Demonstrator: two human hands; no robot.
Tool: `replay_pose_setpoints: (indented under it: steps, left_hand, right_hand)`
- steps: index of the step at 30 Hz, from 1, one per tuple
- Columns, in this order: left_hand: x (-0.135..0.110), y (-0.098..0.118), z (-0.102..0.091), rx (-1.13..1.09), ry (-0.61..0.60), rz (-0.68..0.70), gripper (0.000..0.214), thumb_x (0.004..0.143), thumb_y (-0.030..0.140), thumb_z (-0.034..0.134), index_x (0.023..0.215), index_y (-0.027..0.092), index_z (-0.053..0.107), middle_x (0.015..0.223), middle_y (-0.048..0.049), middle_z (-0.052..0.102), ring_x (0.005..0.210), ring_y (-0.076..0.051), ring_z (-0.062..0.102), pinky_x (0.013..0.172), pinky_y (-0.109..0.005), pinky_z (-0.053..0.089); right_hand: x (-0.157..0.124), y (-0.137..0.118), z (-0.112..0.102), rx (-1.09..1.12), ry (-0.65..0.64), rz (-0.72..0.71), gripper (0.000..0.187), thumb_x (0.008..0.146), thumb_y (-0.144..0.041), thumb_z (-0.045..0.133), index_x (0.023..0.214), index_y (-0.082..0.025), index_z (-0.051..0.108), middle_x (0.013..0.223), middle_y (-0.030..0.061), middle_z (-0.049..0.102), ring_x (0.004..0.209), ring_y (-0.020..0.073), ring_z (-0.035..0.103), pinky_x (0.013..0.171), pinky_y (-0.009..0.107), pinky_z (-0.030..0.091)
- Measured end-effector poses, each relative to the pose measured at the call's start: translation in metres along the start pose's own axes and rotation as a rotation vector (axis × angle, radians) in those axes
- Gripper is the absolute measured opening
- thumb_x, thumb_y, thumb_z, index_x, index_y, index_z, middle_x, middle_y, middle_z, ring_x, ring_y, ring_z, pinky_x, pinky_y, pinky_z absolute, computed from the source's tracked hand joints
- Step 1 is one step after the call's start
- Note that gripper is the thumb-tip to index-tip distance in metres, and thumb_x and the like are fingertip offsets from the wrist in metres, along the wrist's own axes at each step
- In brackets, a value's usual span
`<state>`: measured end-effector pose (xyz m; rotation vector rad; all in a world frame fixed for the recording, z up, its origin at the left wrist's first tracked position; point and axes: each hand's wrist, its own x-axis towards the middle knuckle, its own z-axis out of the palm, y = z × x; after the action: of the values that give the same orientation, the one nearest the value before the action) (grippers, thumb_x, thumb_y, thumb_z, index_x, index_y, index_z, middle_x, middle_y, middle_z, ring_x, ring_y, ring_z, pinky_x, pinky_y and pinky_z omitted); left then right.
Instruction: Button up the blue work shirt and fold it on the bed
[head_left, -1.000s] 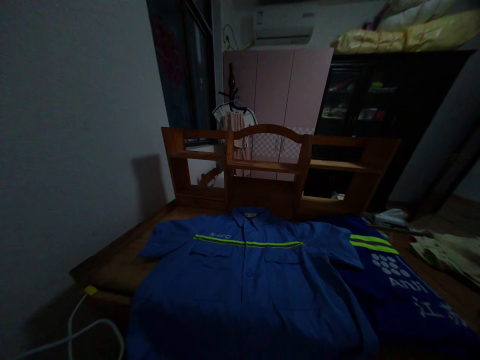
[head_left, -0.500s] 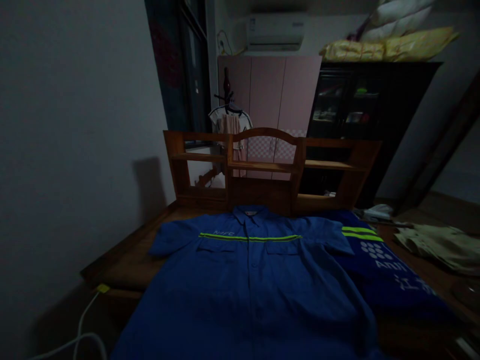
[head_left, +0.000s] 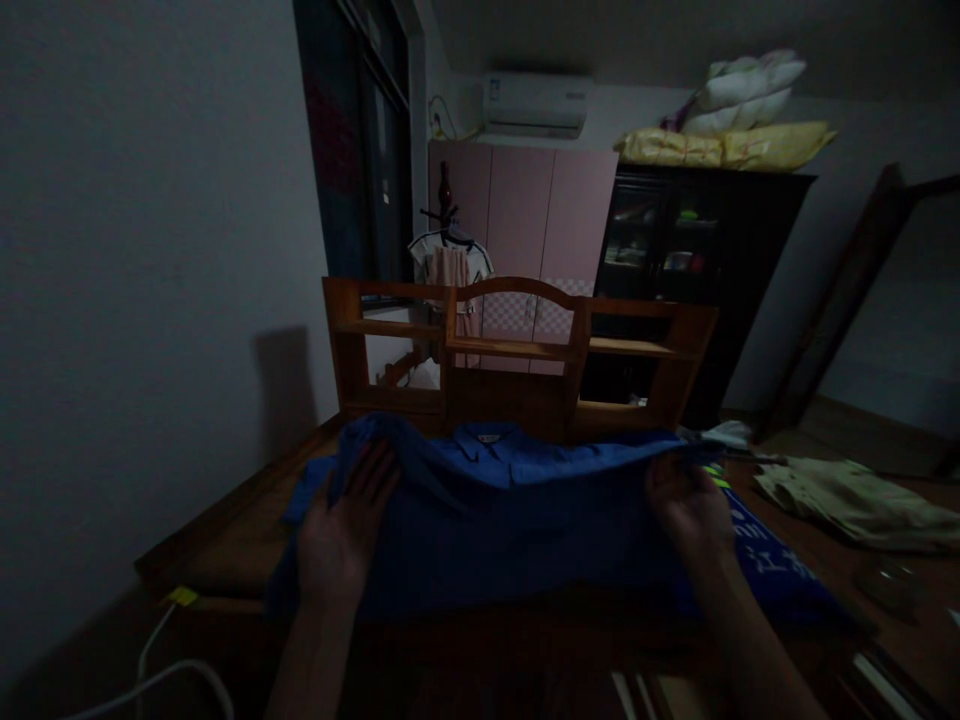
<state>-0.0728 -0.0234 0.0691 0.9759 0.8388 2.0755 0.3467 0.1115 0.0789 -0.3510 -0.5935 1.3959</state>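
Note:
A blue short-sleeved shirt (head_left: 510,540) lies on the wooden bed frame, its collar (head_left: 487,440) towards the headboard. Its lower part is lifted and doubled back over the chest, covering the green stripe and pockets. My left hand (head_left: 341,530) grips the raised cloth on the left side. On the right, my right hand (head_left: 690,505) holds the other end, its fingers partly hidden by dim light and fabric. Beside the shirt, under its right side, lies a darker blue cloth (head_left: 780,565) with white lettering and green stripes.
Behind the shirt stands a wooden headboard with shelves (head_left: 517,350). Pale green folded cloth (head_left: 847,500) lies on the right, with a glass-like round object (head_left: 889,585) nearer me. A white cable (head_left: 180,665) hangs at the lower left, next to the wall (head_left: 172,300).
Both my hands have come into view, gripping the shirt. Its lower part, flat before, is now raised and folded towards the collar. The head view has tilted up slightly.

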Motion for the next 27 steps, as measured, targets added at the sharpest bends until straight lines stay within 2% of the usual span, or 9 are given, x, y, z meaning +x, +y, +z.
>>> replay_pose_setpoints:
  steps: [4,7,10,12,14,16,20,23,27]
  left_hand:
    - [0.076,-0.004,0.002,-0.168,-0.110,0.051,0.051,0.089,0.047,0.032,0.131,0.021,0.045,0.137,-0.0081,0.045,0.125,-0.022,0.043,0.106,-0.042,0.033]
    - [0.140,-0.025,-0.012,-0.114,-0.137,0.002,0.052,0.089,0.046,0.032,0.131,0.019,0.044,0.134,-0.0111,0.048,0.121,-0.022,0.048,0.103,-0.044,0.036]
    - [0.192,-0.068,-0.036,0.064,-0.083,-0.097,0.057,0.089,0.048,0.028,0.130,0.012,0.044,0.130,-0.0167,0.050,0.113,-0.024,0.055,0.099,-0.044,0.040]
    - [0.213,-0.101,-0.054,0.320,-0.052,-0.182,0.062,0.090,0.051,0.018,0.131,0.009,0.041,0.130,-0.0191,0.050,0.111,-0.023,0.056,0.096,-0.042,0.043]
    - [0.220,-0.133,-0.073,0.569,-0.066,-0.228,0.065,0.089,0.055,0.018,0.130,0.011,0.042,0.128,-0.0193,0.052,0.110,-0.024,0.057,0.094,-0.044,0.044]
    - [0.218,-0.158,-0.091,0.677,-0.053,-0.226,0.064,0.085,0.059,0.031,0.127,0.012,0.046,0.128,-0.0197,0.051,0.117,-0.028,0.051,0.099,-0.048,0.037]
    - [0.210,-0.187,-0.121,0.937,-0.160,-0.088,0.058,0.077,0.055,0.051,0.120,0.017,0.055,0.139,-0.0100,0.043,0.132,-0.024,0.031,0.113,-0.038,0.015]
    - [0.209,-0.200,-0.132,1.390,-0.305,0.062,0.058,0.085,0.054,0.037,0.130,0.019,0.048,0.145,-0.0073,0.032,0.134,-0.023,0.029,0.112,-0.038,0.015]
    - [0.209,-0.207,-0.136,1.736,-0.297,0.084,0.059,0.089,0.054,0.024,0.140,0.025,0.031,0.151,-0.0068,0.015,0.133,-0.026,0.030,0.109,-0.051,0.011]
  right_hand:
    - [0.057,0.018,0.031,0.227,-0.145,0.156,0.033,0.091,-0.023,0.030,0.108,-0.013,0.057,0.115,0.0091,0.060,0.114,0.0164,0.052,0.097,0.037,0.046]
    - [0.109,0.044,0.040,0.173,-0.202,0.178,0.034,0.089,-0.024,0.034,0.112,-0.012,0.056,0.123,0.0095,0.056,0.118,0.0174,0.049,0.098,0.037,0.044]
    - [0.153,0.078,0.026,-0.032,-0.111,0.232,0.034,0.088,-0.027,0.033,0.107,-0.014,0.058,0.120,0.0097,0.058,0.113,0.0162,0.053,0.095,0.034,0.046]
    - [0.170,0.102,0.007,-0.137,-0.039,0.289,0.034,0.088,-0.025,0.030,0.101,-0.013,0.059,0.114,0.0122,0.061,0.108,0.0167,0.057,0.092,0.035,0.048]
    - [0.177,0.123,-0.016,-0.215,0.006,0.329,0.032,0.086,-0.025,0.031,0.095,-0.013,0.059,0.108,0.0143,0.063,0.105,0.0185,0.059,0.090,0.039,0.048]
    - [0.177,0.137,-0.039,-0.298,0.025,0.334,0.029,0.085,-0.029,0.034,0.090,-0.015,0.059,0.104,0.0144,0.064,0.103,0.0204,0.060,0.089,0.043,0.048]
    - [0.182,0.152,-0.065,-0.488,-0.028,0.261,0.028,0.080,-0.037,0.042,0.090,-0.018,0.061,0.111,0.0117,0.061,0.108,0.0215,0.057,0.092,0.042,0.046]
    - [0.191,0.159,-0.066,-0.690,-0.084,0.167,0.031,0.077,-0.042,0.047,0.093,-0.020,0.063,0.117,0.0084,0.059,0.113,0.0224,0.052,0.096,0.041,0.042]
    - [0.196,0.168,-0.059,-1.012,-0.222,0.018,0.036,0.069,-0.046,0.061,0.094,-0.020,0.066,0.127,0.0064,0.053,0.125,0.0248,0.039,0.108,0.040,0.025]
